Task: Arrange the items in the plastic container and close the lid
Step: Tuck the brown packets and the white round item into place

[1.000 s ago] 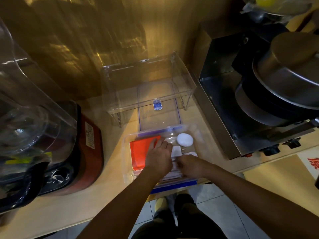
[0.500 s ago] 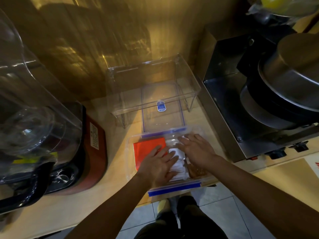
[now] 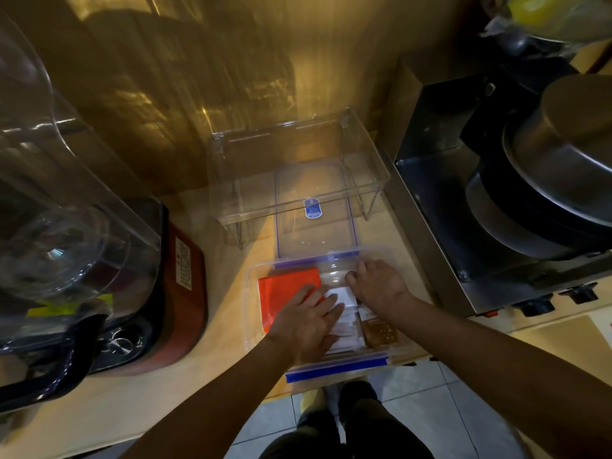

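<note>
Head view: left hand (image 3: 306, 321) flat, fingers spread, right hand (image 3: 377, 284) seemingly curled, both inside the container (image 3: 251, 313)

A single wide-angle camera on the person's head looks steeply down and forward, close over the table (image 3: 212, 366) edge, taking in both forearms, the floor (image 3: 463, 409) beneath and the wall (image 3: 198, 77) behind, with bowed edges.
</note>
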Motion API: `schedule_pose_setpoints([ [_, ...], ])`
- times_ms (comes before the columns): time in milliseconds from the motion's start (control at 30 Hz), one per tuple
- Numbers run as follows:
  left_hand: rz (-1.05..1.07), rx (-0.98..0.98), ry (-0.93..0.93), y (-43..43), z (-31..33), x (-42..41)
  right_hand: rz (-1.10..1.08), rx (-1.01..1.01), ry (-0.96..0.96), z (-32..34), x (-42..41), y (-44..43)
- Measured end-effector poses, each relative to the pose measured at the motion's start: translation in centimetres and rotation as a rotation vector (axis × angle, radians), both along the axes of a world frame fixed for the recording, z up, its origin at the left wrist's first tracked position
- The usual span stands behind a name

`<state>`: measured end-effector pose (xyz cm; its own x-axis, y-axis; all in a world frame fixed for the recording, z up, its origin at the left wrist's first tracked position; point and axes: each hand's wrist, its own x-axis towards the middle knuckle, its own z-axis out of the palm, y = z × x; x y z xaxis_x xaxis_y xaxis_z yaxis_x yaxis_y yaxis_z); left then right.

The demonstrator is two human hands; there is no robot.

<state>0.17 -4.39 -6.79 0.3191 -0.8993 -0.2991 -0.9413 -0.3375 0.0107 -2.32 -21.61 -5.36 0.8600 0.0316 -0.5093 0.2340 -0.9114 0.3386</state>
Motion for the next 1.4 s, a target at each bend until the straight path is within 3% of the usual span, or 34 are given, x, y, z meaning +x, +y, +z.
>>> schedule_pose_setpoints([
  [500,0.176,0.003,-0.018,-1.5,-0.9,-0.2,-0.317,0.352,-0.113,0.9,-0.9,0.1],
  [933,0.236,-0.045,0.018,-1.1,-1.5,0.3,-0.496,0.382,-0.058,0.2,-0.5,0.2],
  [1400,0.231,-0.064,0.001,-1.1,-1.4,0.4,-0.375,0.452,-0.065,0.5,-1.1,-0.7],
])
